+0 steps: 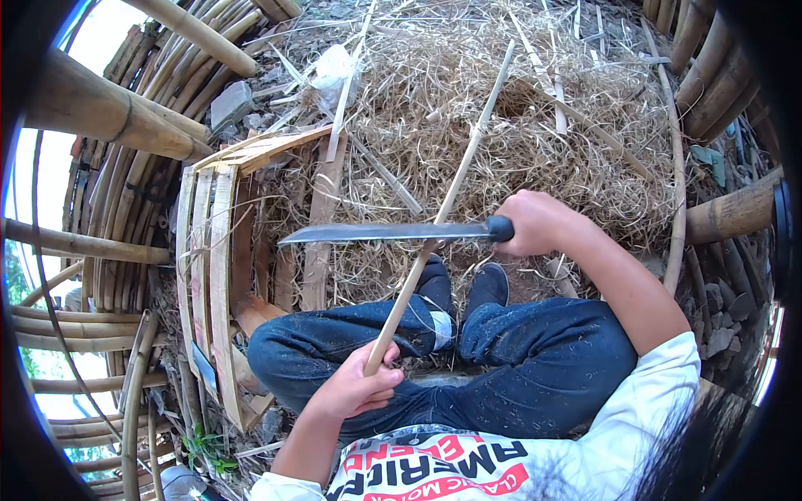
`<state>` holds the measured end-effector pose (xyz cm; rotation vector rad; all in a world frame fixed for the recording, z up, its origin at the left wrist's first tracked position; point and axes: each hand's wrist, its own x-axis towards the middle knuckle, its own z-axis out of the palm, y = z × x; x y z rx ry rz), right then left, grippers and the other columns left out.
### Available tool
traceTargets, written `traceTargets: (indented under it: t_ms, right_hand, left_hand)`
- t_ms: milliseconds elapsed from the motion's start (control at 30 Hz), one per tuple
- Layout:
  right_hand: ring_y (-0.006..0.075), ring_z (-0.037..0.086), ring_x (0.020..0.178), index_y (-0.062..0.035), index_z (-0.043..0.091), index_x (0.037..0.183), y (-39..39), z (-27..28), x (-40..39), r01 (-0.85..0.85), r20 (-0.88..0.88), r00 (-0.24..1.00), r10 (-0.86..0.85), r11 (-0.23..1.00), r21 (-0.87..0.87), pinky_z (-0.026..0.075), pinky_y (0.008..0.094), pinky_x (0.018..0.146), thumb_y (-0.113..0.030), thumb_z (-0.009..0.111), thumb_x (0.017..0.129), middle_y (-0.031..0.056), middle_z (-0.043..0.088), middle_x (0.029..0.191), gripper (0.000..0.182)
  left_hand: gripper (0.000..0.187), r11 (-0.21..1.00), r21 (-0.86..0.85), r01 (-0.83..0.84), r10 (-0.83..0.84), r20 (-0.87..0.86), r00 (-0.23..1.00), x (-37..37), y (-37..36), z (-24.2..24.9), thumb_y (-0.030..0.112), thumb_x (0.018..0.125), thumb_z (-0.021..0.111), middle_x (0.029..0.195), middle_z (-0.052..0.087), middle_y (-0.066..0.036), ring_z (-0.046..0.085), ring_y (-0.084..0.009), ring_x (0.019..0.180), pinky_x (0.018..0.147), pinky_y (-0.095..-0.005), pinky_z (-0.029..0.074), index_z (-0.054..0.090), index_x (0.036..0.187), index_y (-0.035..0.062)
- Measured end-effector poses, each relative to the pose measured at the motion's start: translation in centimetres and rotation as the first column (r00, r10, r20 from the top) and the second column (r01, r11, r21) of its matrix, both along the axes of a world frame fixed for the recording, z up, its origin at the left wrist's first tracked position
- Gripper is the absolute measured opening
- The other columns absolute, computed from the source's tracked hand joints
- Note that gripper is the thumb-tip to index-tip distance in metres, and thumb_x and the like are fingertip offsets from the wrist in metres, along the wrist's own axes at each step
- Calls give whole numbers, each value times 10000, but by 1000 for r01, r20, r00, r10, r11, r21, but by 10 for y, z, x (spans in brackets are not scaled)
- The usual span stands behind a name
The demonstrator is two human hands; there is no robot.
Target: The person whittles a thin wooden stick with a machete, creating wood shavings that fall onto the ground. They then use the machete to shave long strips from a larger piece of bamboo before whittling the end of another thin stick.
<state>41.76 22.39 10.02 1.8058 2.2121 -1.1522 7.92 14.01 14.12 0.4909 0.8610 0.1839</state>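
Note:
My left hand [368, 382] is closed round the lower end of a long, thin bamboo strip [470, 150], which slants up and away over my knees toward the shavings. In my right hand [535, 223] is the black handle of a machete [384, 232], gripped in a fist. The long blade points left, lying level across the strip about midway along it, over my shoes. Both forearms are bare up to the white sleeves.
A large heap of curly bamboo shavings [401, 134] spreads before my feet. At left stands a wooden slatted crate [224, 225] with a phone-like flat object [204, 370] against its side. Bamboo poles [109, 104] frame both sides. A white plastic bag [334, 67] lies near a grey block [231, 105].

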Motion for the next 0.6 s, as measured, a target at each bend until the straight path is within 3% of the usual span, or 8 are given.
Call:
traceTargets:
  t_ms: [67,133,200,233,300,600]
  right_hand:
    - [340,678,746,-61,702,776,1,-10,15,85,77,993,-90,994,66,550,422,718,-220,679,685,168,682,732,185]
    - [342,682,777,-62,696,773,0,-10,30,223,126,966,-225,974,25,549,420,742,-167,661,685,178,687,767,142]
    - [345,681,795,-53,691,767,-3,-21,45,281,161,943,-290,957,72,546,422,757,-160,659,677,185,687,774,144]
    - [345,681,795,-53,691,767,-5,-25,47,283,168,942,-291,957,69,546,422,757,-160,659,677,185,687,774,144]
    - [368,662,735,-53,675,713,-7,-25,48,254,197,933,-300,940,227,539,442,711,-128,638,652,183,666,712,103]
    - [351,679,841,-37,688,759,-2,-23,49,225,275,920,-278,952,209,545,430,793,-165,668,659,192,690,825,163]
  left_hand:
    - [350,1000,-5,-16,16,16,1000,-11,3,-1,95,880,670,541,300,80,262,-15,400,354,-181,225,339,994,102]
    - [370,1000,-14,-24,24,39,999,-15,5,-3,40,856,678,539,314,75,272,-17,401,357,-183,224,343,1000,101]
    - [383,996,76,36,-33,-41,999,-15,6,-3,-9,854,676,568,396,72,316,-9,421,369,-189,216,345,1008,108]
    - [383,997,72,38,-35,-35,999,-14,6,-4,-9,854,676,568,396,72,316,-9,421,369,-189,216,345,1008,108]
    - [410,999,30,14,-15,23,1000,-9,5,-5,-17,842,687,564,392,75,323,-10,421,370,-189,220,342,1020,113]
    - [418,995,86,55,-54,-13,998,-8,1,-3,-22,842,693,563,378,77,325,-16,426,392,-196,215,338,1018,112]
